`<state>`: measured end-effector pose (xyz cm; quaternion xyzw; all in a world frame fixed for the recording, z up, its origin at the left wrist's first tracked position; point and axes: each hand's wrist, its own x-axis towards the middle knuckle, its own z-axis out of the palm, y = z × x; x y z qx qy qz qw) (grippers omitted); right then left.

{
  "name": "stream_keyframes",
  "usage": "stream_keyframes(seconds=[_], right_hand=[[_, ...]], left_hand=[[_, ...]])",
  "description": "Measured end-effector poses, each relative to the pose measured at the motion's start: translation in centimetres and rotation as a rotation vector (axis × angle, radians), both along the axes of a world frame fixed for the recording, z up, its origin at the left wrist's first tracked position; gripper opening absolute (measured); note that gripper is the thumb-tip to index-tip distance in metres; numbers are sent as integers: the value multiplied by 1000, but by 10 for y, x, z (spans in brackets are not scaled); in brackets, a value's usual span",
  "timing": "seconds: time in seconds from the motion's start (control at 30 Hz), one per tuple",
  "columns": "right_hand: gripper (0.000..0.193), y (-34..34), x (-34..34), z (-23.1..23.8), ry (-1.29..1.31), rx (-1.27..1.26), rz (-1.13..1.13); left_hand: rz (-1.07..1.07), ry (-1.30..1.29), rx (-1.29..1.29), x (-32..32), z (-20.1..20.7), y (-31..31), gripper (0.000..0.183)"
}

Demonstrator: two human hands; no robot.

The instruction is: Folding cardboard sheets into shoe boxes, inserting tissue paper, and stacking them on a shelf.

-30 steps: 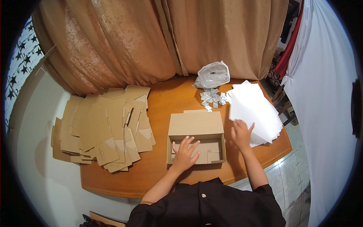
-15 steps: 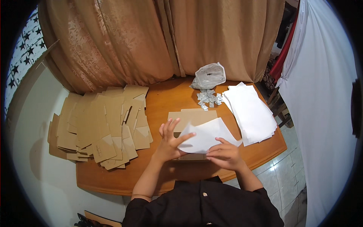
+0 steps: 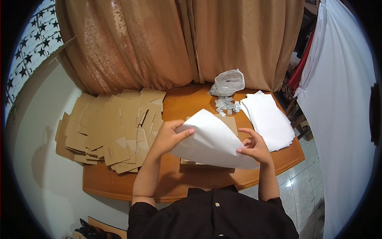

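Big messy pile of flat cardboard blanks (image 3: 115, 127) on the table's (image 3: 119, 185) left, a clear plastic bag (image 3: 227, 83) by the tan curtain (image 3: 179, 40), with what look like small sachets (image 3: 227, 105) scattered below it.

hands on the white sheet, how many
2: the left hand grips the sheet at its left edge, the right hand at its right edge, above the box. No other hands show.
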<state>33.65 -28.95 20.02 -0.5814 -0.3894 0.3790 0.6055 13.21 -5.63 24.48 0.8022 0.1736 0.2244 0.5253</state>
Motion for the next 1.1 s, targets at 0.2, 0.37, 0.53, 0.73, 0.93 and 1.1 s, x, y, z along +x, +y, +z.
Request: stream_keyframes(seconds=[0.2,0.37,0.53,0.73,0.93,1.1], right_hand=[[58,-4,-24,3,-167,58,30],[61,4,-66,8,-537,210,527],[64,24,-60,-4,-467,212,377],[67,89,-32,-14,-588,280,-159],[60,136,-36,-33,-44,151,246],[22,148,-39,-57,87,40,345]], left_hand=[[100,12,469,6,12,20,8],[-189,-445,156,24,13,59,12],[-732,-779,-434,37,22,62,25],[-1056,-882,-781,45,15,60,31],[-1241,-1096,-831,55,8,55,22],[-1207,-1326,-641,59,-10,71,18]])
